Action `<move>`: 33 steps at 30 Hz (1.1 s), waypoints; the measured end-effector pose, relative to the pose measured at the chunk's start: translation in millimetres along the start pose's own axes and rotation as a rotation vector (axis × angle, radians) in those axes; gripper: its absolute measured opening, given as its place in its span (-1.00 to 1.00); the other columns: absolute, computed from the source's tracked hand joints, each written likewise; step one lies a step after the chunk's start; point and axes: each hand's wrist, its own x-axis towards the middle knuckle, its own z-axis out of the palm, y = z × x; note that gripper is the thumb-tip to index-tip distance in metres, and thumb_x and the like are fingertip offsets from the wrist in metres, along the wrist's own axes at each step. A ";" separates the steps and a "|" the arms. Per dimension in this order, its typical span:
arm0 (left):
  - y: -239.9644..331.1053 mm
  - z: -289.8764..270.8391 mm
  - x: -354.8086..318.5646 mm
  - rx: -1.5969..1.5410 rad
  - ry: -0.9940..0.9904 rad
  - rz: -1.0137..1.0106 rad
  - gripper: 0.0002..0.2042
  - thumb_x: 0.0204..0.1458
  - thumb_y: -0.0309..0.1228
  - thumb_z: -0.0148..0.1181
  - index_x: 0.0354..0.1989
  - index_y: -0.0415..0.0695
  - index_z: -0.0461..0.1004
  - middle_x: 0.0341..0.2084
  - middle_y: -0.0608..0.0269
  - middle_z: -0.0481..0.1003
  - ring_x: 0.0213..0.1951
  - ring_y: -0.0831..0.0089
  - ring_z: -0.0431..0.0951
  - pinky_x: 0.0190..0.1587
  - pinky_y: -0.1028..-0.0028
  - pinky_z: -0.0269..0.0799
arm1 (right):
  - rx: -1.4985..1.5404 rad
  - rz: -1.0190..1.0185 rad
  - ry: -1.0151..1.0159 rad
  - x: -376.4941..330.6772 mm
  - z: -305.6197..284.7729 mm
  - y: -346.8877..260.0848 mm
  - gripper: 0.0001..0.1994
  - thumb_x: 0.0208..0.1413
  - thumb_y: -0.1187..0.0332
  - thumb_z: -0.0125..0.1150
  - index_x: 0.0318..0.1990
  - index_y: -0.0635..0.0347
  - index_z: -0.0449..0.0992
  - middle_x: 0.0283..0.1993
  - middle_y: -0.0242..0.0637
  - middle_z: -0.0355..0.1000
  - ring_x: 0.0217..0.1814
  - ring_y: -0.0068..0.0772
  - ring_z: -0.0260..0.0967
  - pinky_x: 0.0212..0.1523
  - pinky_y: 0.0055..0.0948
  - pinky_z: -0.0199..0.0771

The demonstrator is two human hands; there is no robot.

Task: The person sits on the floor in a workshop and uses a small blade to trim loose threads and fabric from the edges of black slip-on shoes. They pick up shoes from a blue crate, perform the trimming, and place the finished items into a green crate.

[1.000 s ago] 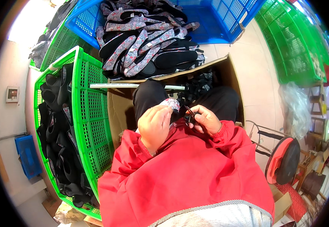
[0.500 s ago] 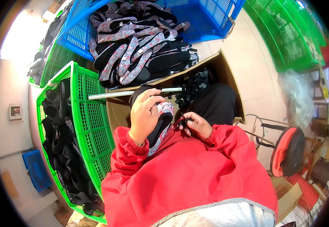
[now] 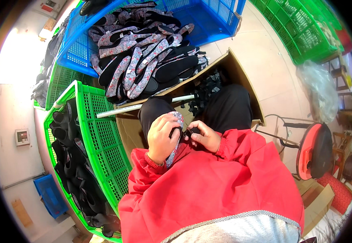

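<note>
My left hand [image 3: 162,135] is wrapped over a slipper [image 3: 173,156] with a floral fabric side and a black lining, held over my lap. Much of the slipper is hidden under that hand. Close by on the right, my right hand [image 3: 206,137] has its fingers closed round small dark snips [image 3: 188,132], whose tip meets the slipper's edge. The fingers cover most of the tool. Beyond my knees, a pile of similar floral slippers [image 3: 153,50] with black soles spills from a blue crate [image 3: 77,47].
An open cardboard box [image 3: 247,77] in front of my legs holds black scraps [image 3: 208,87], with a white rod [image 3: 127,108] across it. A green crate [image 3: 103,141] of dark slippers [image 3: 73,162] stands at left. To the right are a round stool [image 3: 319,152] and a plastic bag [image 3: 317,93].
My left hand has come down over the slipper and curled round it. My right hand has moved slightly left, nearer the other hand. The whole view has shifted a little.
</note>
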 end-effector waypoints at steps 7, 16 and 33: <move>-7.8 13.7 -14.9 -0.047 0.176 -0.062 -0.82 -0.21 -0.68 0.21 -0.38 -0.22 0.44 -0.29 0.12 0.54 -0.09 0.08 0.54 -0.01 0.26 0.44 | -0.278 -0.031 0.050 6.1 21.5 -3.7 -0.69 0.29 0.24 0.08 0.05 0.19 0.25 -0.20 -0.36 0.44 -0.35 -0.67 0.30 -0.30 -0.62 0.36; -6.4 17.0 -16.8 -0.056 0.208 -0.086 -0.82 -0.23 -0.69 0.18 -0.40 -0.23 0.44 -0.28 0.09 0.55 -0.11 0.07 0.54 -0.01 0.25 0.44 | -0.373 -0.146 0.095 9.5 27.4 1.3 -0.71 0.28 0.36 0.08 0.06 0.27 0.24 -0.13 -0.26 0.37 -0.15 -0.52 0.41 -0.09 -0.48 0.43; -7.2 19.1 -16.9 -0.052 0.220 -0.096 -0.83 -0.22 -0.69 0.18 -0.40 -0.23 0.43 -0.29 0.09 0.54 -0.12 0.08 0.54 -0.01 0.26 0.44 | -0.389 -0.268 0.157 16.2 29.8 16.7 -0.76 0.28 0.43 0.04 0.02 0.29 0.25 -0.17 -0.25 0.36 -0.21 -0.52 0.39 -0.13 -0.50 0.44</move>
